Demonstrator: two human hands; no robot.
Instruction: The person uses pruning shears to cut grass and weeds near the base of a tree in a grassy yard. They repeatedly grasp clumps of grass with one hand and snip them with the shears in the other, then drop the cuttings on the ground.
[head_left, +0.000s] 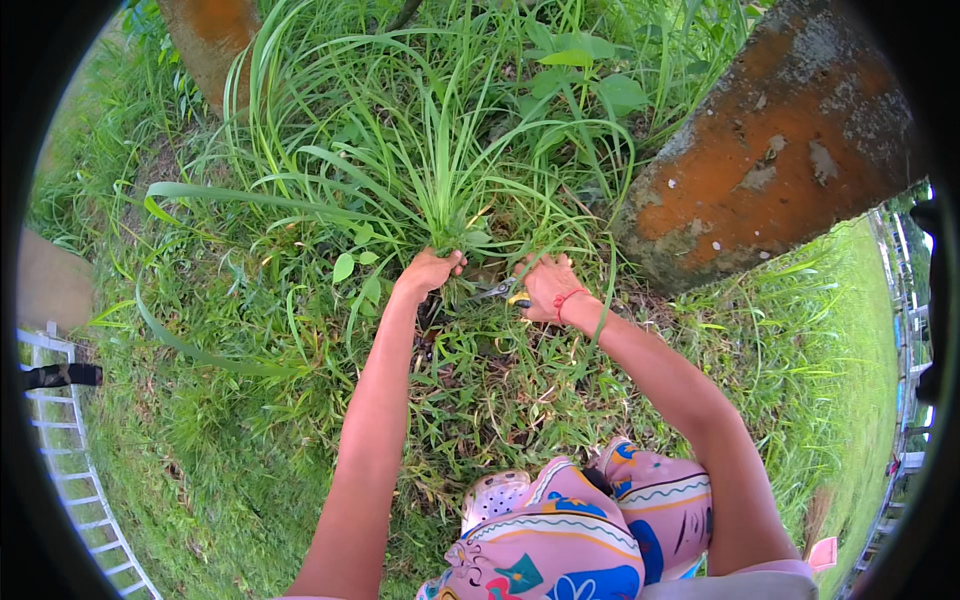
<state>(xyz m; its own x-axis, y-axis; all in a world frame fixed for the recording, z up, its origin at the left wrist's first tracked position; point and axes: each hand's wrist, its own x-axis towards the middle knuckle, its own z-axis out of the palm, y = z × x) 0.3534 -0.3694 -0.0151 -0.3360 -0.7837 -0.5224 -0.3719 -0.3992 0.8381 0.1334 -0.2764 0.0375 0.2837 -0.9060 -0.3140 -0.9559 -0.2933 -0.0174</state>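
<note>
My left hand grips a tuft of long green grass low down, near its base. The blades fan upward and outward above my fingers. To the right, my right hand, with a red cord at the wrist, holds pruning shears with a yellow and black handle. Their metal blades point left towards the grass stems just under my left hand. Part of the handle is covered by my right palm. Around both hands lie short weeds and some bare, dry litter.
A thick, orange-stained trunk or post leans at the right, and another stands at the upper left. A broad-leaved plant grows behind the tuft. White railings run along the left edge. A perforated clog shows below.
</note>
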